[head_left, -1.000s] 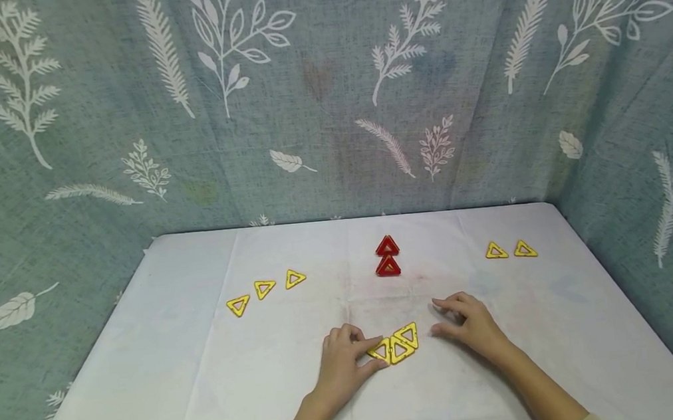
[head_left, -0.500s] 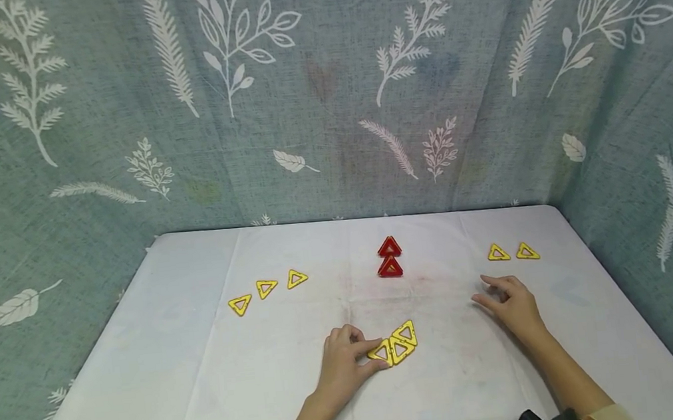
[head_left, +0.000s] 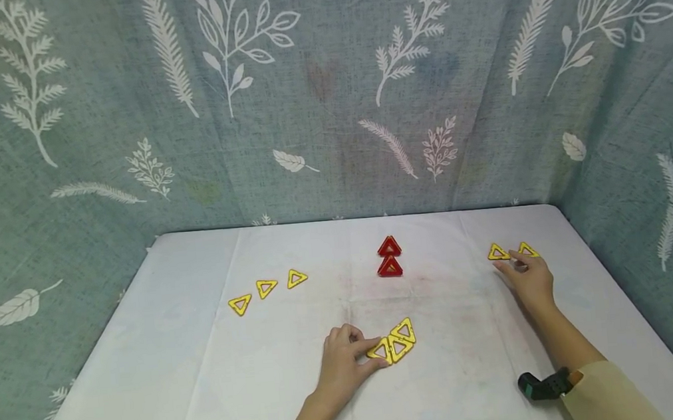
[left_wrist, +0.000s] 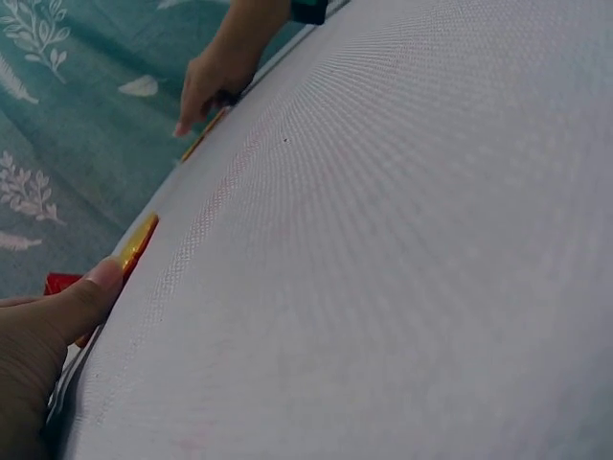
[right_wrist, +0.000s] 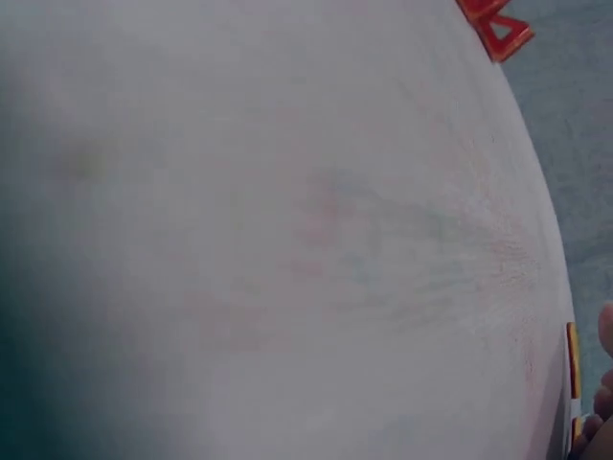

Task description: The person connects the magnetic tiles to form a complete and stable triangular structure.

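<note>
Three yellow triangular magnetic tiles (head_left: 399, 347) lie joined edge to edge in front of me. My left hand (head_left: 340, 360) pinches the leftmost one between thumb and fingers; its thumb (left_wrist: 103, 276) also shows against a tile in the left wrist view. Over at the right, two more yellow triangular tiles stand side by side, a left one (head_left: 498, 252) and a right one (head_left: 527, 249). My right hand (head_left: 531, 283) is right at them, thumb by the left tile's lower edge, fingers between the two and partly covering the right tile.
Two red triangular pieces (head_left: 389, 257) stand at the back middle of the white table (head_left: 448, 387). Three single yellow triangular tiles (head_left: 267, 288) are spread at the back left. A patterned curtain (head_left: 327, 104) encloses the table's back and sides.
My right hand has travelled right and away from me, from beside the joined tiles to the pair at the right. The left hand keeps its grip; the joined tiles have turned slightly.
</note>
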The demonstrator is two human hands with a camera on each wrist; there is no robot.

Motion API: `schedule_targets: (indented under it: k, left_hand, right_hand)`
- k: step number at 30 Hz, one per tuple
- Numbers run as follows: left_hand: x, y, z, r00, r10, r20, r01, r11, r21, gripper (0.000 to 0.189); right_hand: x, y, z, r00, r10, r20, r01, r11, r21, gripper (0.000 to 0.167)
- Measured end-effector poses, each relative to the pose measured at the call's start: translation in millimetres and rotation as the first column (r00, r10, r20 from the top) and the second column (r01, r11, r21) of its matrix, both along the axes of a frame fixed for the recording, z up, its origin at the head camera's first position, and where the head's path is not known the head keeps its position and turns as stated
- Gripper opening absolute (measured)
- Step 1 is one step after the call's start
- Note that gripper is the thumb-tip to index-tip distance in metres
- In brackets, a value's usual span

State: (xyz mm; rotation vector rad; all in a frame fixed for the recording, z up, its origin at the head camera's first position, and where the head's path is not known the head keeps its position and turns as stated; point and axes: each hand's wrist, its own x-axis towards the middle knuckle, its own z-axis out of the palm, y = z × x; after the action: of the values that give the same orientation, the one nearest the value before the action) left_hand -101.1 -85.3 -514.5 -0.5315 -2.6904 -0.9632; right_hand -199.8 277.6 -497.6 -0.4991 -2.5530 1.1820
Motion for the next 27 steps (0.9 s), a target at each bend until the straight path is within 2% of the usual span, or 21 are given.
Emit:
schedule_targets:
  k: [5,11,16,20,23,27]
  left_hand:
    - [-1.0,-0.3,-1.9,1.000,0.003,-0.008,-0.003,1.000,0.007,0.041]
    - [-1.6,0.2,-3.0,1.000,0.007,-0.022,-0.007,1.000,-0.004,0.042]
    - [-1.3,-0.4,-2.3,1.000,0.009,-0.015,-0.009,1.000,-0.005,0.042]
    - [-2.1,-0.5,-3.4,1.000,0.001,-0.012,-0.001,1.000,-0.010,0.042]
    - [-2.8,-0.5,-4.2,1.000,-0.005,-0.019,0.005,1.000,-0.022,0.042]
    - [-3.0,-0.2,-4.3,0.999,-0.010,-0.041,0.008,0.999,-0.047,0.042]
  right_hand:
    - [-15.9,2.4,-1.4,0.997,-0.025,0.074,0.026,1.000,-0.008,0.060]
    - [-25.4,1.6,-0.1,0.982,-0.040,0.185,0.023,0.995,0.094,0.061]
    - [-26.1,-0.4,-1.7,0.979,-0.031,0.199,-0.003,0.985,0.171,0.055]
    - [-25.9,-0.4,-0.9,0.978,-0.052,0.204,0.008,0.978,0.211,0.051]
    - [-26.1,-0.9,-0.1,0.975,-0.056,0.214,0.010,0.978,0.210,0.051]
    - [-28.9,-3.1,0.9,0.976,-0.039,0.213,-0.003,0.981,0.192,0.059]
